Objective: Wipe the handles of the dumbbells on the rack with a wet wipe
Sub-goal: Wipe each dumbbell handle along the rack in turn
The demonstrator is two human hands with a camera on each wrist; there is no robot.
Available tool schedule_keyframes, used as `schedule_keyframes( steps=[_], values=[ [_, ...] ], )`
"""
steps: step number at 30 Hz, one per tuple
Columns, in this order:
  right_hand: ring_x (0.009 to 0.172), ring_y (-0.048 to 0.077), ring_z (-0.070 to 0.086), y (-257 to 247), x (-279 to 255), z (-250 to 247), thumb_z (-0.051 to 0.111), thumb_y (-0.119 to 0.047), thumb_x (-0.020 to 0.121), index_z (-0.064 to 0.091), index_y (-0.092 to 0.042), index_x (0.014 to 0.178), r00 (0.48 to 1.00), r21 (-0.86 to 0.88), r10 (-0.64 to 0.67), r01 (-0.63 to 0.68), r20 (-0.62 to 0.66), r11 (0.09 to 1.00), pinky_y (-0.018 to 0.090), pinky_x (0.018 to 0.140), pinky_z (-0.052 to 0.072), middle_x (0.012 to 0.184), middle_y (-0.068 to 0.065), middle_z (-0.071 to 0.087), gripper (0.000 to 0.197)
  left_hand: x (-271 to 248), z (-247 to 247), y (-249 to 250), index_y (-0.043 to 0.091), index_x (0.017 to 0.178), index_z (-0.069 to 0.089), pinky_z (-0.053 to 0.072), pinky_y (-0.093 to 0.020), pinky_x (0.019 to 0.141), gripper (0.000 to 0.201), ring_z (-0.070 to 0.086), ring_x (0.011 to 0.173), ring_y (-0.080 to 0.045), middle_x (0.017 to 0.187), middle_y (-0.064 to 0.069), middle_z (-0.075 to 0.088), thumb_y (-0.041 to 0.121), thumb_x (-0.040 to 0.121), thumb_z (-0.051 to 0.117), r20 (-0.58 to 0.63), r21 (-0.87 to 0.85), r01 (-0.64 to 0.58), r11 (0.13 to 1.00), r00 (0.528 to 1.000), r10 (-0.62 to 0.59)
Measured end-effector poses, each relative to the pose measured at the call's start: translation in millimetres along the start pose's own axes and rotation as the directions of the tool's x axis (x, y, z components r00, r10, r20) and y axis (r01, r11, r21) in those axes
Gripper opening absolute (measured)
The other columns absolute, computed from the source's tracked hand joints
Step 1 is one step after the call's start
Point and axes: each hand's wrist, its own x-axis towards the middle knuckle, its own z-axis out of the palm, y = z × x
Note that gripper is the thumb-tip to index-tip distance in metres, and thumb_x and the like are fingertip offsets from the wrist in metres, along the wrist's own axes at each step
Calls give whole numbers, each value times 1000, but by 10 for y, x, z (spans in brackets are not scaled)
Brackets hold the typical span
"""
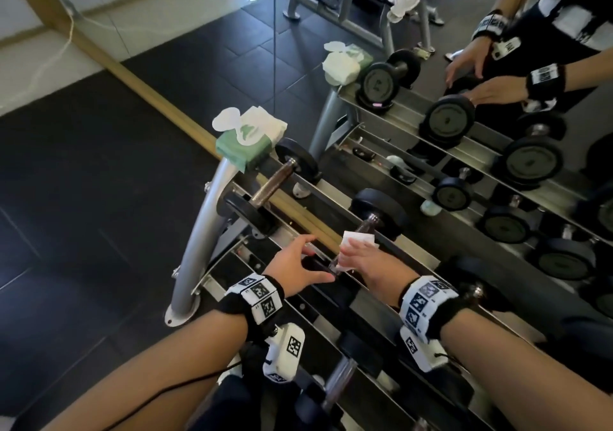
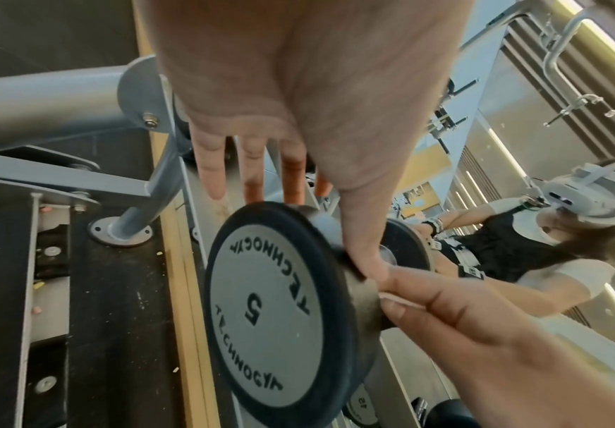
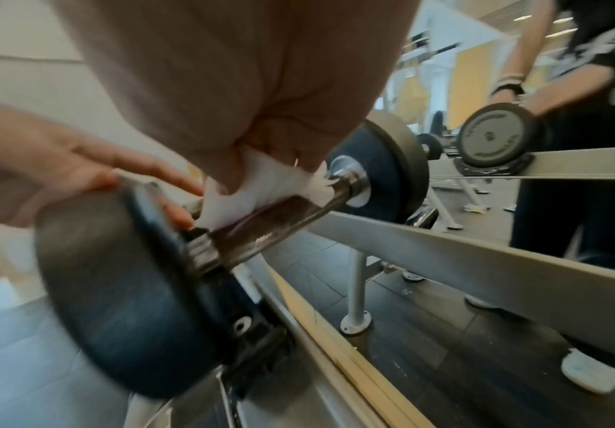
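A black dumbbell lies across the top tier of the grey rack. Its near plate, marked 5, sits under my left hand, whose straight fingers reach over the rim while the thumb lies on the inner side. My right hand grips a white wet wipe wrapped round the near half of the dark metal handle. The far end of the handle and the far plate stay uncovered. In the right wrist view the wipe bunches out below my right hand.
A green pack of wet wipes with its lid open sits on the rack's left end, next to a smaller dumbbell. Lower tiers hold more dumbbells. A mirror behind the rack repeats the scene. Dark rubber floor lies to the left.
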Motion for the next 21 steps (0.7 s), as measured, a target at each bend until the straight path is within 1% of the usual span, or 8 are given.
schedule_keyframes(
  steps=[4,7,9,11,13,15,18,21],
  values=[
    [152,14,2,34,-34,127,58,2,90,32,-31,152,999,-45,-27,28,27,999,28,118,-3,164,-7,16,74,-30,47,-2,29,142,40,38,-25,99,85,49,126,-11,131,12,54,44,71,83,-38,-16,34,999,999,-35],
    [152,15,9,104,26,64,62,3,87,31,-34,151,999,-100,-31,35,37,994,38,122,11,163,-10,17,80,-28,51,22,29,141,41,39,-28,100,82,49,126,-12,131,12,54,42,71,83,-40,-28,54,998,998,-55],
    [151,19,14,189,83,-46,59,5,86,33,-29,150,999,-106,25,-22,26,994,42,123,20,161,-4,21,77,-25,49,29,30,140,42,41,-30,102,80,49,126,-13,130,12,54,41,72,83,-29,-39,73,997,997,-74],
    [153,22,7,293,138,-148,52,7,89,28,-25,152,994,-66,105,-103,23,992,44,124,17,163,1,17,75,-29,53,35,30,140,42,42,-33,104,78,49,126,-15,131,11,53,40,73,82,-15,-52,84,995,996,-85],
    [153,21,-2,318,198,-176,49,7,91,21,-22,155,979,-24,198,-197,40,980,45,124,11,165,2,10,75,-37,67,34,31,141,40,44,-36,104,78,49,126,-16,133,10,51,39,75,81,-6,-73,87,994,996,-87],
    [152,23,2,224,259,-155,54,1,91,21,-23,155,971,-73,232,-228,50,971,45,124,11,164,3,13,75,-49,87,32,30,144,36,43,-37,106,81,47,128,-17,137,8,49,37,76,80,-7,-99,90,991,996,-91],
    [148,22,20,-3,255,14,62,-4,85,32,-27,150,995,-197,91,-81,42,977,46,121,20,159,1,28,75,-84,125,25,27,147,33,42,-37,107,89,46,130,-18,142,3,46,35,74,82,-57,-151,97,984,993,-107],
    [149,18,18,-32,181,119,67,-9,84,30,-27,152,994,-202,-60,78,93,976,43,123,16,158,-6,30,79,-102,150,9,25,143,37,41,-28,102,85,48,128,-15,137,2,51,35,72,84,-87,-180,106,978,989,-123]
  ],
)
